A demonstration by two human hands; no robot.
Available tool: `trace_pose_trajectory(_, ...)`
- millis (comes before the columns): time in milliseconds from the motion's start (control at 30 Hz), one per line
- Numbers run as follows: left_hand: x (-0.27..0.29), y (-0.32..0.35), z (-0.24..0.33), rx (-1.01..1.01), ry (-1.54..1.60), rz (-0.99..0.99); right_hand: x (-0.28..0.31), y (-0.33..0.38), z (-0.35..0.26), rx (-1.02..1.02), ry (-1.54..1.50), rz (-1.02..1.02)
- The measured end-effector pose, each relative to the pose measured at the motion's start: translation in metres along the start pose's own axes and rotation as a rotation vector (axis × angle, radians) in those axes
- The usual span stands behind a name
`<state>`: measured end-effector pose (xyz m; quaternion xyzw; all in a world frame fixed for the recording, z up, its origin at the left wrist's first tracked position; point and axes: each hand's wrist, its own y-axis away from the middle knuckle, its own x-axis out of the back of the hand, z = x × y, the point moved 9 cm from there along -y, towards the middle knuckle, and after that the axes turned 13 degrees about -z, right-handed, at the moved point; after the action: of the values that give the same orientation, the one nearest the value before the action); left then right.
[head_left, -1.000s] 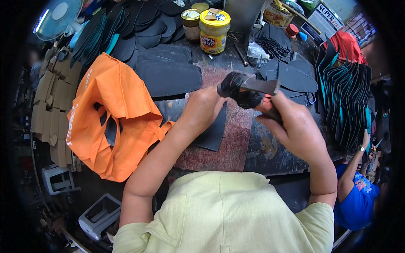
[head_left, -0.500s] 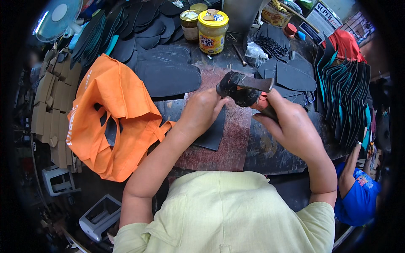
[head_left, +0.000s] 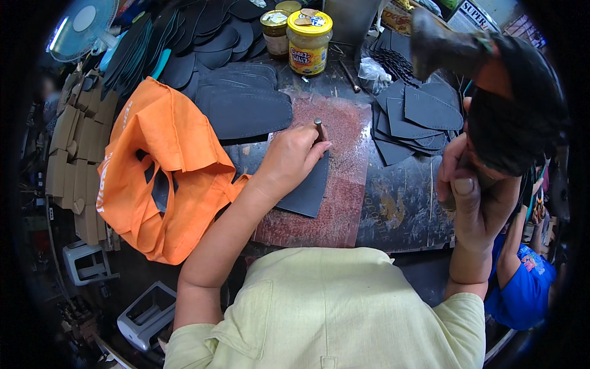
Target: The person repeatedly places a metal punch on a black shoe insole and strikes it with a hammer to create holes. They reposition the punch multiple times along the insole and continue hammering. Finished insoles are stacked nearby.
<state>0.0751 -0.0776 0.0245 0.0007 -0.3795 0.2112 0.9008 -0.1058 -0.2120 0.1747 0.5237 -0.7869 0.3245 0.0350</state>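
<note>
My left hand (head_left: 292, 157) is closed round a metal punch (head_left: 318, 125) that stands roughly upright, its top showing above the thumb. The tip is hidden behind my fingers. Below that hand lies a black sheet piece (head_left: 309, 194) on a worn reddish mat (head_left: 345, 203). My right hand (head_left: 478, 206) grips a hammer (head_left: 444, 48), raised high at the right and close to the camera. Black wrapping covers much of the hammer around its head. Several black cut pieces with stitch-like marks (head_left: 424, 117) lie stacked beyond the mat's right side.
An orange fabric bag (head_left: 184, 203) sits left of my left arm. Black cut soles (head_left: 246, 114) and two jars (head_left: 309, 52) stand farther back. A thin tool (head_left: 349, 76) lies near the jars. At the right a person in blue (head_left: 525, 283) is nearby.
My right hand has swung the hammer up and to the right, away from my left hand. The left hand stays in place, and the punch top now shows.
</note>
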Motion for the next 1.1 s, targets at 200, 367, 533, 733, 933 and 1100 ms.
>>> trace_pose_trajectory(200, -0.004, 0.002, 0.006, -0.005, -0.103, 0.007, -0.017, 0.0, 0.012, -0.02, -0.267, -0.048)
trace_pose_trajectory(367, -0.002, 0.008, 0.021, -0.081, -0.175, 0.026, -0.055, -0.007, 0.03, -0.103, 0.455, -0.566)
trace_pose_trajectory(533, -0.003, 0.008, 0.021, -0.048, -0.21, 0.002, -0.04, -0.007, 0.022, -0.198, 0.326, -0.538)
trace_pose_trajectory(733, -0.005, 0.01, 0.024, -0.08, -0.197, 0.026, -0.058, -0.003, 0.038, -0.261, 0.437, -0.597)
trace_pose_trajectory(933, -0.007, 0.01, -0.008, 0.146, 0.066, -0.002, -0.04, -0.002, 0.035, -0.267, 0.406, -0.566)
trace_pose_trajectory(1100, -0.003, 0.008, -0.001, 0.005, 0.038, -0.006, -0.028, -0.011, 0.011, -0.212, 0.306, -0.455)
